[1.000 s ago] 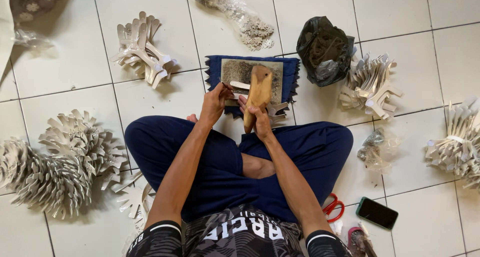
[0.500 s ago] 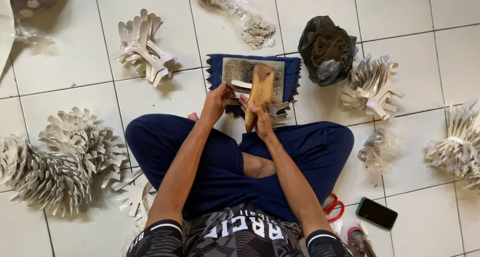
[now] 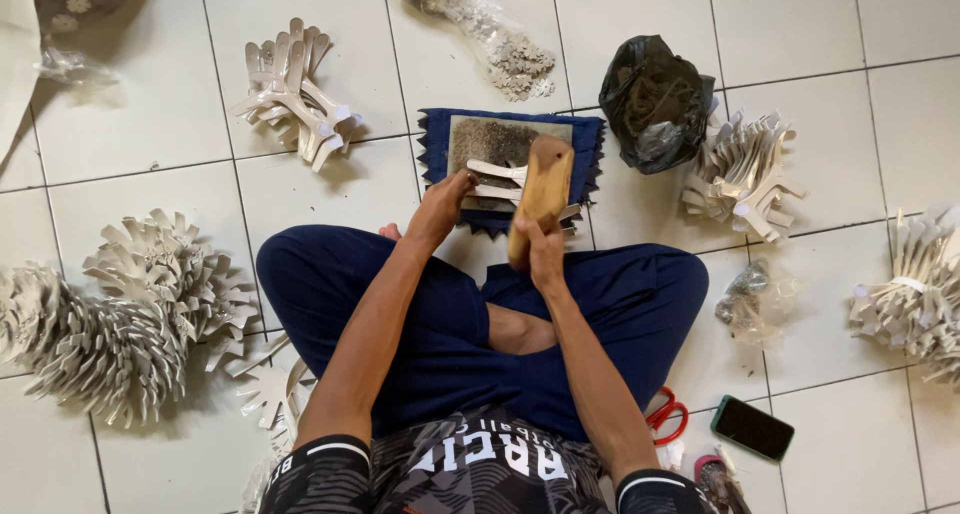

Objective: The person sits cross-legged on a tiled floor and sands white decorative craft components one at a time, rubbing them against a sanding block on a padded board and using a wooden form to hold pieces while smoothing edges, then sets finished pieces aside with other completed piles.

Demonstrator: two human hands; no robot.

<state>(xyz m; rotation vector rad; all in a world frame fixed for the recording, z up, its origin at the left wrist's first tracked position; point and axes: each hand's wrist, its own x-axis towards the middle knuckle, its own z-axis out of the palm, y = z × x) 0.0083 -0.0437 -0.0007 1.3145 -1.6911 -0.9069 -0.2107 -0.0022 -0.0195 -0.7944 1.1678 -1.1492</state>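
The right hand point(image 3: 545, 257) is clenched around the lower end of a wooden block point(image 3: 540, 192), held tilted above a grey slab point(image 3: 490, 139) on a dark blue mat point(image 3: 435, 134) lying on the tiled floor point(image 3: 130, 189). The left hand point(image 3: 442, 206) pins a pale cut-out piece point(image 3: 493, 172) on the slab with closed fingers. Stacks of similar cut-outs point(image 3: 290, 89) lie around, and red scissors point(image 3: 665, 417) sit beside a phone point(image 3: 752, 428)

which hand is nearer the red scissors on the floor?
Right. The right hand grips the wooden block above the lap, on the same side as the red scissors. The left hand holds pale cut-out pieces farther left.
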